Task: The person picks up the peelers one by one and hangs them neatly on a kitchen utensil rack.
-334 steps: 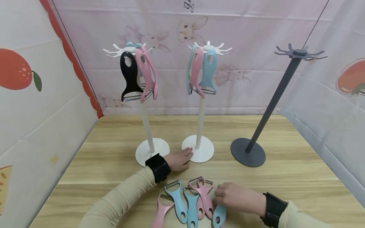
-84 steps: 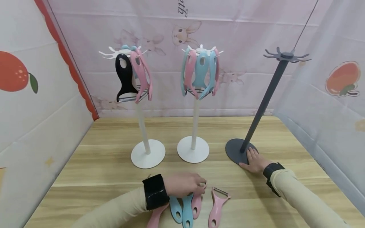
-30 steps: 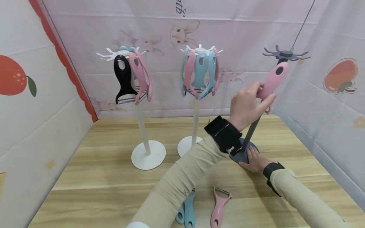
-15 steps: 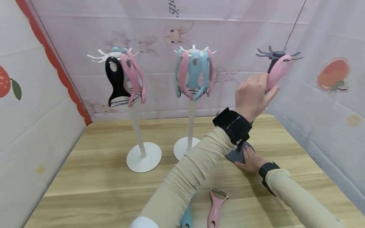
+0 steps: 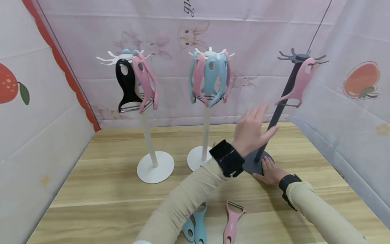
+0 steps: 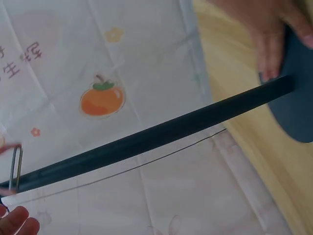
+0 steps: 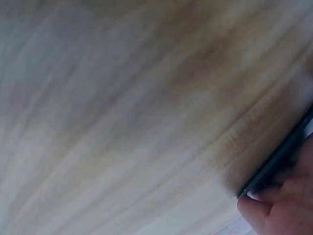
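A pink peeler hangs by its handle hole from a prong of the dark grey stand, blade end down. Just below and left of it, my left hand is in the air with fingers spread and holding nothing. In the left wrist view its fingertips show near the peeler's blade. My right hand rests with extended fingers on the stand's round base. On the table lie another pink peeler and two blue peelers, partly covered by the left sleeve.
A white stand on the left carries a black peeler and pink and blue ones. The middle white stand bears several blue and pink peelers. A fabric backdrop closes off the table's rear.
The pink peeler, lifted from the table by my left hand, now hangs on the grey stand. That hand has let go and drawn down and left. Earlier, the middle stand gained peelers.
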`<state>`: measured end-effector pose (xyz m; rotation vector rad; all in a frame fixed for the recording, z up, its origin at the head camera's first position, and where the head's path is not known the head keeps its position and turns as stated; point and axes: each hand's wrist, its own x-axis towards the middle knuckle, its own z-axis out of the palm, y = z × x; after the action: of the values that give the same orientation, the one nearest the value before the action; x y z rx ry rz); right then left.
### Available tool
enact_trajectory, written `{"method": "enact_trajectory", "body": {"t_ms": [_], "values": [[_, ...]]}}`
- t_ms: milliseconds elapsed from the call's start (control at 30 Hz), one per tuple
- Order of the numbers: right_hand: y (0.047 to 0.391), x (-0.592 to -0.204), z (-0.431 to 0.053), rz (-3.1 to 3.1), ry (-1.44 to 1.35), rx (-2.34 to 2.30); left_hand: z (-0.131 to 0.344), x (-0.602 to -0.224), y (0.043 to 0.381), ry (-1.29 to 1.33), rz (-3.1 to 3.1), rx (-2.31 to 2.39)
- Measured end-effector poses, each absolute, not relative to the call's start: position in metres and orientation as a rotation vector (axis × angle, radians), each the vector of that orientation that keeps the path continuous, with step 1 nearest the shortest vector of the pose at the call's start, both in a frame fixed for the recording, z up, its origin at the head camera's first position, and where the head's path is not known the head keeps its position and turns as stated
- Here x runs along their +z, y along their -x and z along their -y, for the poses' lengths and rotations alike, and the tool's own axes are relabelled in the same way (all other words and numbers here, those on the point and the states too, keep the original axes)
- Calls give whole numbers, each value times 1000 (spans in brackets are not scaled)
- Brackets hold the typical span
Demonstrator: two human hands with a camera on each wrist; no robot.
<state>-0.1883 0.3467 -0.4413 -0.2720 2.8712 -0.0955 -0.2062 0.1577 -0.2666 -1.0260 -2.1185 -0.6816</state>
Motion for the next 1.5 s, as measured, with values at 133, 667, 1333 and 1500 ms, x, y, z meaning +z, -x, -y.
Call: {"method": "enact_trajectory", "body": {"t_ms": [133, 667, 1333, 1500], "values": [[187, -440, -346, -2864, 284, -128, -142, -293, 198, 1267, 2144, -582], [183, -432, -345, -2862, 267, -137, -113, -368, 161, 2058, 2163, 101], [184, -440, -343, -2904, 222, -91, -98, -402, 146, 2243, 2078, 621], [185, -437, -342, -2887, 228, -102, -98, -399, 148, 2202, 2092, 677]]}}
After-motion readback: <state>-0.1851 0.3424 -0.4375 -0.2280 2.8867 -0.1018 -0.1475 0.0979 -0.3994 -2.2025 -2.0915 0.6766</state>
